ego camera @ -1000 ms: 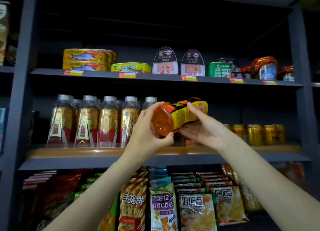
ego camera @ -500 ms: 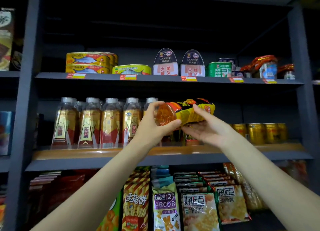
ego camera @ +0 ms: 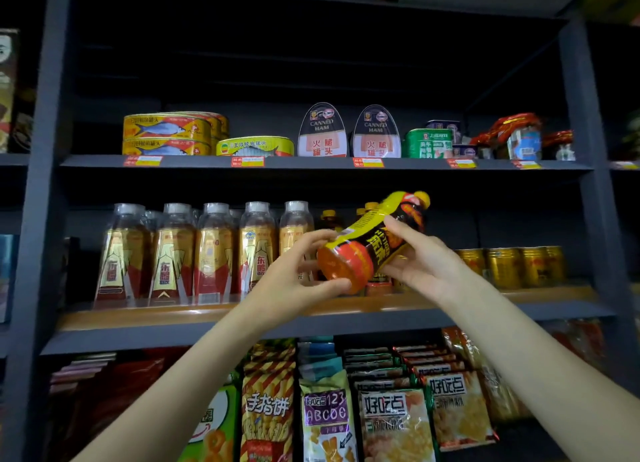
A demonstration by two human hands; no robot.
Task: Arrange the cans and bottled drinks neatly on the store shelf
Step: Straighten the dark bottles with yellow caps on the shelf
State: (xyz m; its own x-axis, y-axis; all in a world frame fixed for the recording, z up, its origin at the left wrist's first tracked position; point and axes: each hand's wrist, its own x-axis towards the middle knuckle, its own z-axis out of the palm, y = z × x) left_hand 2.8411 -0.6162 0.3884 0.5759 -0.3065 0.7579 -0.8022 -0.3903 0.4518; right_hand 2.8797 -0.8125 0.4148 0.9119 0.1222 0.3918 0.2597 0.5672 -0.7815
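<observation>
Orange bottle, tilted with its yellow cap up and away, is held in the air above the front edge of the middle shelf, near its centre. Left hand fingers pinch its base; right hand fingers curl round its label. Clear-capped bottles stand toward the left end, gold cans toward the right end.

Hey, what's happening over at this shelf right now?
A person is stocking a store shelf. Both hands hold one orange drink bottle tilted in the air, cap up and to the right: the left hand grips its base, the right hand its middle. It hangs in front of the middle shelf, between the clear bottles and the gold cans, not yet set down.
</observation>
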